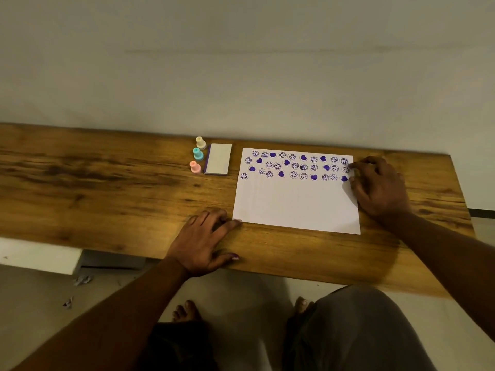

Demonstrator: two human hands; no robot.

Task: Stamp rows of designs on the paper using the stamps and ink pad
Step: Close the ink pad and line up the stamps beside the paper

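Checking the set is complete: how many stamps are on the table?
3, standing in a line left of the ink pad: cream stamp farthest, teal stamp middle, pink stamp nearest.

stamps [198, 154]: 3 | ink pad [218, 163]: 1 | paper [294, 202]: 1 | hands [202, 241]: 2

Head view, looking down, table [107, 183] near

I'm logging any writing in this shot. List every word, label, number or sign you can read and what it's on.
No readable text anywhere.
Paper: only purple stamped smiley faces and hearts, no letters or numbers.
Ink pad: its closed lid shows no legible label.
Three stamps: no visible markings.
Table: wood grain only.
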